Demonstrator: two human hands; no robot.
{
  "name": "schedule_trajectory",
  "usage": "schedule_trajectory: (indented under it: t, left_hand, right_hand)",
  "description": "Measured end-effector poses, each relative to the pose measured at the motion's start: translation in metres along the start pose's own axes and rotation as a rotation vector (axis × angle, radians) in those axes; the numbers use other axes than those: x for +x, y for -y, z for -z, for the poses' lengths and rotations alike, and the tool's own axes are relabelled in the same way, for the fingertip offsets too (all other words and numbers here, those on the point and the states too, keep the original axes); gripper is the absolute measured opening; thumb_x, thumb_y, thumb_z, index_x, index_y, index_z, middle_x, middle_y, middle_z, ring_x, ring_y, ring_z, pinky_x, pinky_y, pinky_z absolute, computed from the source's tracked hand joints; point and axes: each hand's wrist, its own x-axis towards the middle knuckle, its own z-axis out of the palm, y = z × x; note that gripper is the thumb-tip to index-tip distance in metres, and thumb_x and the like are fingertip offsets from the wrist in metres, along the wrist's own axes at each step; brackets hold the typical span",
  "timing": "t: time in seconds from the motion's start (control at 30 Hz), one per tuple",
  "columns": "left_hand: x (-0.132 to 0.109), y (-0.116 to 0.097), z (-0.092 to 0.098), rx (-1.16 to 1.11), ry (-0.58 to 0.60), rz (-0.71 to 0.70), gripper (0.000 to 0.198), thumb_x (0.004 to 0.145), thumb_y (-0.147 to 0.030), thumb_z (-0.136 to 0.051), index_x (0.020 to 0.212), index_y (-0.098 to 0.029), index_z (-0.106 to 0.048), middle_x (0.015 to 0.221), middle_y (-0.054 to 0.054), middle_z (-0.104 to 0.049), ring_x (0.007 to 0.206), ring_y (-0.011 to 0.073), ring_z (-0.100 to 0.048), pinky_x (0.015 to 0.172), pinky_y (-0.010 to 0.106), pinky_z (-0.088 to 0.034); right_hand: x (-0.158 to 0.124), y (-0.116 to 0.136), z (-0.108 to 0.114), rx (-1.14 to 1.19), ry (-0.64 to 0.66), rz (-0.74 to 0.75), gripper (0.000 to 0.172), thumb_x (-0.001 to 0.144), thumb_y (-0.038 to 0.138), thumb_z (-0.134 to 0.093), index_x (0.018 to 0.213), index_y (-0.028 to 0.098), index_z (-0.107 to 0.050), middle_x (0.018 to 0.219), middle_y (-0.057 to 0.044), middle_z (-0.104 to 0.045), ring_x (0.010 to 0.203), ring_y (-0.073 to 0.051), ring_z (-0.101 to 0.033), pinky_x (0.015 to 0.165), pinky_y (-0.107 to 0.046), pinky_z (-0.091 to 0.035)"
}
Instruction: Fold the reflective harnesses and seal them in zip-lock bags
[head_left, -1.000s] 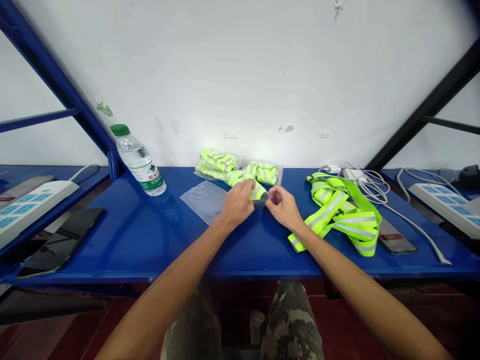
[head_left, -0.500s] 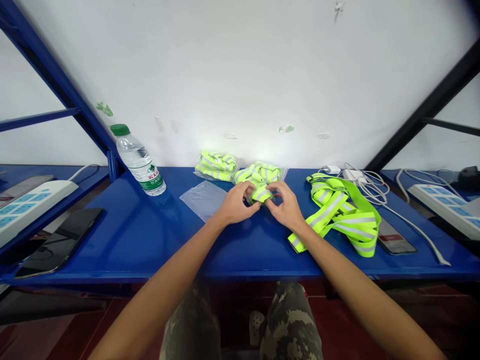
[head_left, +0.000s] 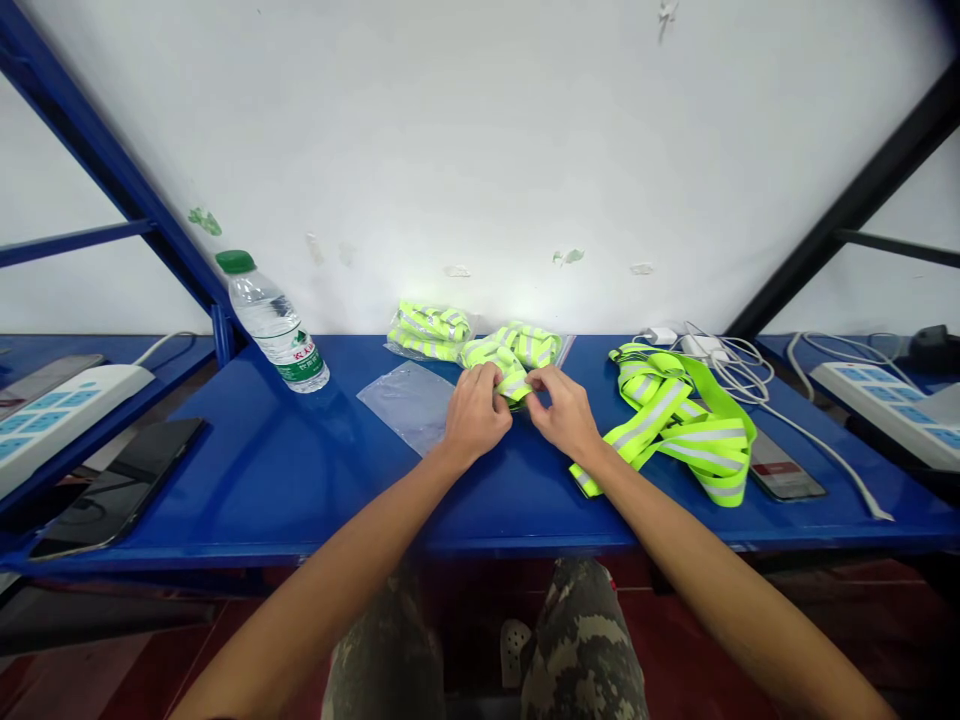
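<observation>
A bundled neon-yellow reflective strap (head_left: 514, 384) with silver stripes is held between my two hands at the middle of the blue table. My left hand (head_left: 477, 408) is closed on its left side, fingers curled and partly hidden. On its right side, my right hand (head_left: 561, 408) pinches the strap's edge. Just behind lie more folded straps (head_left: 534, 345), and a clear plastic packet of straps (head_left: 430, 330) sits to their left. A flat clear plastic bag (head_left: 409, 400) lies beside my left hand. A loose pile of reflective straps (head_left: 675, 415) spreads right of my right hand.
A water bottle (head_left: 277, 325) with a green cap stands at the left. A black phone (head_left: 120, 487) lies by the left edge, near a white power strip (head_left: 67, 410). White chargers and cables (head_left: 739, 370) and another phone (head_left: 784, 468) lie at the right. The wall borders the table's back.
My left hand has turned so its back shows more, fingers curling further over the bundled strap. My right hand has shifted slightly on the strap's edge. The other things lie as before.
</observation>
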Motion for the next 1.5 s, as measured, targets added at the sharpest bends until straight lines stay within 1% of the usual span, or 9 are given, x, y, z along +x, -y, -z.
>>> schedule_trajectory:
  t: [0.23, 0.43, 0.6, 0.73, 0.87, 0.97, 1.23, 1.37, 1.5]
  left_hand:
    - [-0.008, -0.011, -0.001, 0.078, -0.112, 0.003, 0.017, 0.084, -0.010, -0.051, 0.098, -0.019, -0.056, 0.092, 0.008, -0.065, 0.094, 0.0254, -0.055, 0.082, 0.037, -0.044]
    - [-0.007, -0.006, -0.002, 0.128, -0.097, -0.055, 0.015, 0.097, -0.020, -0.044, 0.099, -0.018, -0.058, 0.093, 0.008, -0.065, 0.090, 0.0231, -0.056, 0.081, 0.036, -0.042]
    - [0.002, 0.002, 0.000, 0.122, -0.066, -0.001, 0.012, 0.095, -0.018, -0.047, 0.099, -0.018, -0.058, 0.097, 0.008, -0.064, 0.093, 0.0223, -0.057, 0.081, 0.034, -0.042]
    - [0.006, 0.005, 0.001, 0.101, -0.045, 0.057, 0.008, 0.092, -0.015, -0.049, 0.091, -0.019, -0.055, 0.088, 0.006, -0.063, 0.085, 0.0210, -0.057, 0.074, 0.032, -0.041]
    - [0.005, 0.003, 0.001, 0.076, -0.059, 0.031, 0.011, 0.094, -0.014, -0.045, 0.089, -0.019, -0.054, 0.086, 0.005, -0.062, 0.083, 0.0200, -0.056, 0.075, 0.032, -0.041]
    - [0.002, 0.002, 0.001, 0.079, -0.070, -0.018, 0.012, 0.095, -0.015, -0.045, 0.088, -0.019, -0.054, 0.087, 0.006, -0.063, 0.085, 0.0205, -0.055, 0.077, 0.033, -0.041]
    - [-0.003, 0.001, -0.002, 0.114, -0.034, -0.158, 0.013, 0.094, -0.015, -0.044, 0.088, -0.019, -0.054, 0.084, 0.005, -0.062, 0.082, 0.0206, -0.054, 0.076, 0.033, -0.043]
    - [-0.003, -0.001, -0.002, 0.146, -0.012, -0.159, 0.005, 0.088, -0.019, -0.050, 0.090, -0.018, -0.055, 0.087, 0.007, -0.061, 0.087, 0.0227, -0.054, 0.080, 0.035, -0.044]
    - [0.000, 0.001, -0.003, 0.135, -0.001, -0.141, 0.015, 0.087, -0.029, -0.058, 0.097, -0.018, -0.055, 0.097, 0.009, -0.060, 0.095, 0.0240, -0.054, 0.084, 0.036, -0.045]
  right_hand:
    - [0.018, -0.002, -0.010, -0.175, 0.060, -0.088, 0.020, 0.069, 0.006, -0.047, 0.080, 0.022, -0.050, 0.067, -0.002, -0.057, 0.063, -0.020, -0.052, 0.060, -0.030, -0.034]
    - [0.034, -0.003, -0.017, -0.272, 0.037, -0.198, 0.020, 0.065, 0.005, -0.049, 0.074, 0.023, -0.049, 0.058, -0.001, -0.051, 0.055, -0.019, -0.046, 0.055, -0.029, -0.028]
    - [0.027, -0.004, -0.009, -0.112, 0.046, 0.054, 0.018, 0.070, 0.009, -0.053, 0.083, 0.021, -0.054, 0.089, -0.009, -0.063, 0.088, -0.025, -0.059, 0.079, -0.035, -0.047]
    - [0.023, -0.004, -0.006, 0.006, 0.037, 0.156, 0.024, 0.077, 0.013, -0.055, 0.099, 0.020, -0.060, 0.107, -0.012, -0.064, 0.104, -0.026, -0.060, 0.094, -0.040, -0.048]
    - [0.027, -0.002, -0.010, -0.062, 0.052, 0.128, 0.011, 0.082, 0.013, -0.052, 0.086, 0.021, -0.059, 0.092, -0.011, -0.065, 0.091, -0.025, -0.061, 0.083, -0.038, -0.048]
    - [0.034, 0.002, -0.014, -0.191, 0.107, 0.060, 0.014, 0.078, 0.008, -0.049, 0.080, 0.020, -0.055, 0.080, -0.009, -0.063, 0.079, -0.025, -0.058, 0.071, -0.034, -0.043]
    - [0.048, 0.015, -0.018, -0.492, 0.323, -0.175, 0.013, 0.089, 0.013, -0.046, 0.097, 0.018, -0.056, 0.087, -0.010, -0.070, 0.070, -0.024, -0.059, 0.059, -0.032, -0.024]
    - [0.046, 0.006, -0.013, -0.437, 0.343, -0.146, 0.014, 0.083, 0.012, -0.049, 0.092, 0.019, -0.055, 0.086, -0.008, -0.069, 0.072, -0.022, -0.059, 0.060, -0.032, -0.023]
    - [0.043, -0.009, -0.007, -0.267, 0.266, -0.059, 0.024, 0.068, 0.004, -0.046, 0.085, 0.020, -0.052, 0.080, -0.005, -0.064, 0.072, -0.021, -0.055, 0.063, -0.030, -0.030]
